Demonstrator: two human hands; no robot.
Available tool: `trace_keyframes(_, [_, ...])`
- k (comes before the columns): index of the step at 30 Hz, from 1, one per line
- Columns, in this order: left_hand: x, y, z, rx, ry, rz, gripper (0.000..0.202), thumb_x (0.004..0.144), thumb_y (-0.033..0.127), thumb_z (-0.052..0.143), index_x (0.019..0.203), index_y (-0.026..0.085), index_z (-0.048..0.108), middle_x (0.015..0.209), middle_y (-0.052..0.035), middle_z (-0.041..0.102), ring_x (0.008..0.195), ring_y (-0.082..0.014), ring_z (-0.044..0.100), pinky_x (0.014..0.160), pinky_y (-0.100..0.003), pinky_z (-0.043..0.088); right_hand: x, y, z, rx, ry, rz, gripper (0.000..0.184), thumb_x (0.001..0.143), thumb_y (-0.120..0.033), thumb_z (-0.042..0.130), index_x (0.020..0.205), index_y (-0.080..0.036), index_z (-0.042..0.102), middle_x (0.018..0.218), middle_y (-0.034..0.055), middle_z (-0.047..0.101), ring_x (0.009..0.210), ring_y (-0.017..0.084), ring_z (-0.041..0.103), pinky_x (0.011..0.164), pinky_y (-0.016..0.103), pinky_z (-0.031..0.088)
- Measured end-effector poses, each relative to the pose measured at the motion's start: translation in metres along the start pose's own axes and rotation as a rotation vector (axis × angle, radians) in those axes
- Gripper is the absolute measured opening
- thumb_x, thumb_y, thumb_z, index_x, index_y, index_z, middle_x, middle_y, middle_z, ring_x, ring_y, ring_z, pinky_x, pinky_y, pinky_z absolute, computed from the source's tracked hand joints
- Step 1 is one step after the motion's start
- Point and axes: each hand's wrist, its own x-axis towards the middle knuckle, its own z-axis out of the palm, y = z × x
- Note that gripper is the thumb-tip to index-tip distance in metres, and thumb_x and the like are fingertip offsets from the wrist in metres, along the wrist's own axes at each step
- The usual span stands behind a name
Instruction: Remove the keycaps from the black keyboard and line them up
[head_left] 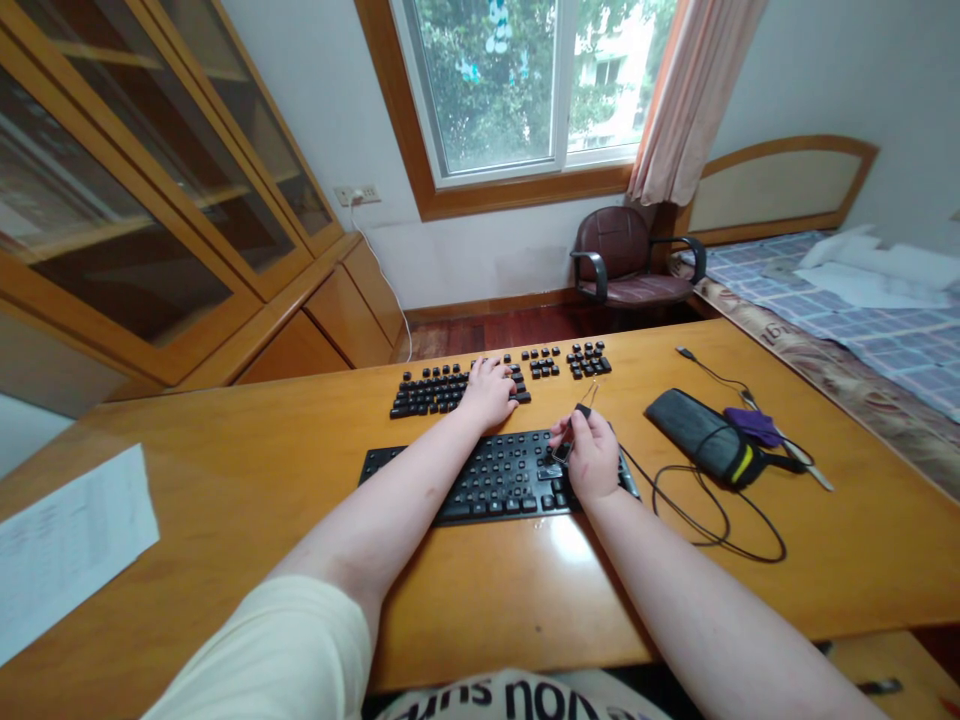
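A black keyboard (495,482) lies on the wooden desk, with many keycaps off its upper part and some still fitted along its near edge and right side. Behind it, the loose black keycaps (429,392) are set out in rows like a keyboard layout. My left hand (490,392) rests over the right part of these rows, fingers stretched out and apart; whether a fingertip presses a keycap is unclear. Above the keyboard's right half, my right hand (591,452) is closed on a keycap puller (583,410) with a black handle and thin wire ends.
A grey pouch (699,432), a purple cloth (753,427) and a looping black cable (724,520) lie on the right. Written paper (75,540) is at the left edge. Beyond the desk stand a maroon chair (616,250), a bed (847,290) and a glass-door cabinet (172,200).
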Motion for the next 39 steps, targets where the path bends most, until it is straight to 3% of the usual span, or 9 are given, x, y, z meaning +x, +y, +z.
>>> trace_keyframes(22, [-0.0002,0.0006,-0.0023,-0.035,0.076,0.035,0.023,0.072,0.033,0.063,0.092,0.024,0.069,0.111,-0.0049,0.062,0.120,-0.0272,0.039,0.109,-0.049,0.017,0.0003,-0.0025,0.0007,-0.019,-0.009,0.013,0.028,0.082,-0.043,0.054,0.073,-0.016,0.055,0.062,-0.0008,0.062,0.046,0.009,0.056,0.048,0.022,0.046])
trace_keyframes(34, [-0.0016,0.0035,-0.0017,0.011,-0.010,0.061,0.025,0.079,0.030,0.054,0.098,0.027,0.069,0.104,-0.0047,0.067,0.113,-0.0246,0.045,0.109,-0.049,0.013,0.0005,-0.0039,0.0014,-0.044,0.000,0.012,0.029,0.082,-0.044,0.054,0.073,-0.017,0.055,0.061,-0.0001,0.062,0.045,0.010,0.056,0.048,0.022,0.046])
trace_keyframes(39, [-0.0009,0.0017,-0.0008,0.010,0.015,0.059,0.027,0.078,0.029,0.055,0.102,0.025,0.067,0.105,-0.0050,0.066,0.112,-0.0246,0.046,0.109,-0.048,0.015,0.0007,-0.0046,0.0016,-0.042,-0.008,0.001,0.028,0.083,-0.043,0.054,0.073,-0.016,0.055,0.060,-0.0007,0.061,0.045,0.009,0.055,0.048,0.022,0.046])
